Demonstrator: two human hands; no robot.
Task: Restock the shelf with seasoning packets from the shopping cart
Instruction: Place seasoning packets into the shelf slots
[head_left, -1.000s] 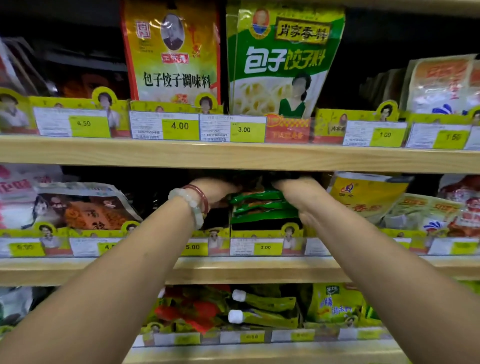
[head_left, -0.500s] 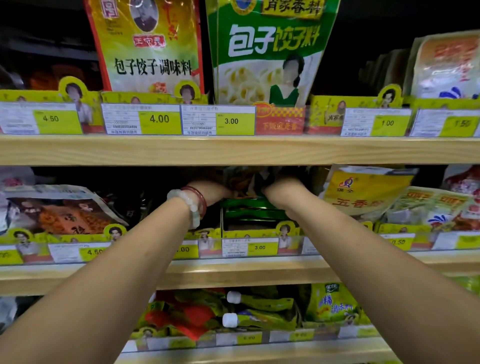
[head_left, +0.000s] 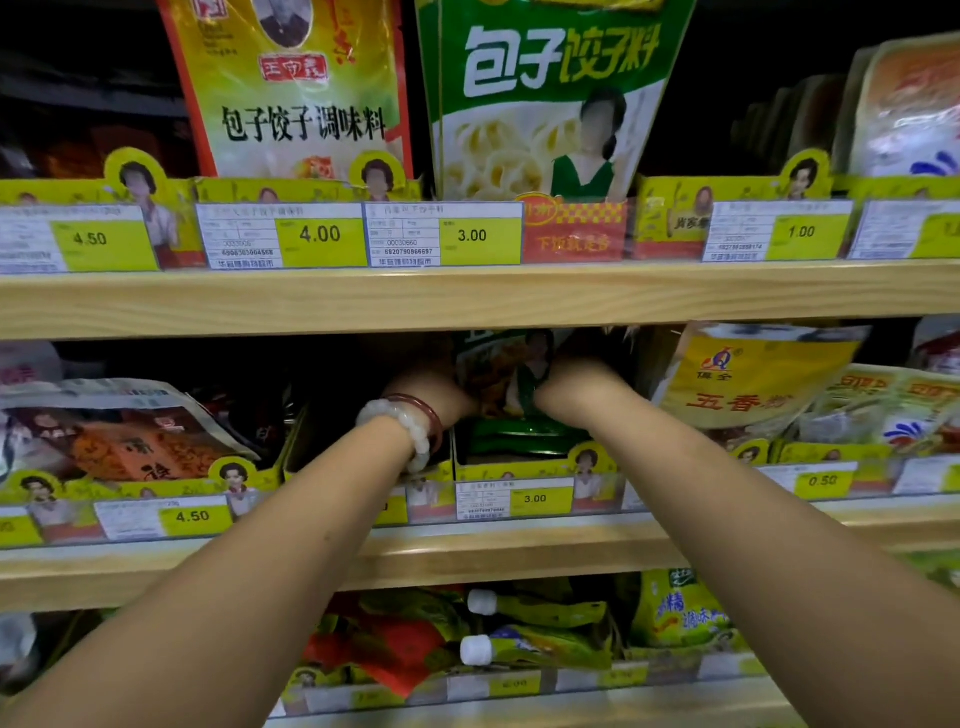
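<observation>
Bottom shelf (head_left: 519, 712), nearest: spouted seasoning pouches (head_left: 540, 631) lie flat, white caps pointing left, behind a strip of price tags. Not part of this step as far as I can judge.

Both forearms cross over the front edge of the middle shelf (head_left: 467, 558) and reach into the bay marked by the 3.00 price tag (head_left: 535, 499). Left wrist wears a pale bead bracelet (head_left: 402, 421) and a thin red bangle (head_left: 428, 410).

Inside that bay a flat stack of green seasoning packets (head_left: 524, 436) sits behind the yellow cardboard tray front (head_left: 524, 470); the tray front keeps the stack from sliding off the shelf edge.

Left hand (head_left: 441, 387) and right hand (head_left: 576, 379) flank an upright seasoning packet (head_left: 511, 374), one on each side edge, just above the green stack. Likely reason for two hands: the packet is floppy, and side support keeps it standing while it goes in behind the stack. Fingers run into the dark under the upper shelf (head_left: 467, 299), so grip on either hand: cannot tell. Heels of both hands appear to touch the packet's sides.

Packet's top is tucked under the upper shelf's front edge, clearance looks tight. It's at the rear of the bay, between the hands, not yet clearly resting.

Right neighbour: a yellow five-spice packet (head_left: 748, 379) leaning forward. Left neighbour: orange-print packets (head_left: 130, 441) lying back.

Upper shelf, farthest: two dumpling-seasoning bags (head_left: 545, 104) standing upright.
</observation>
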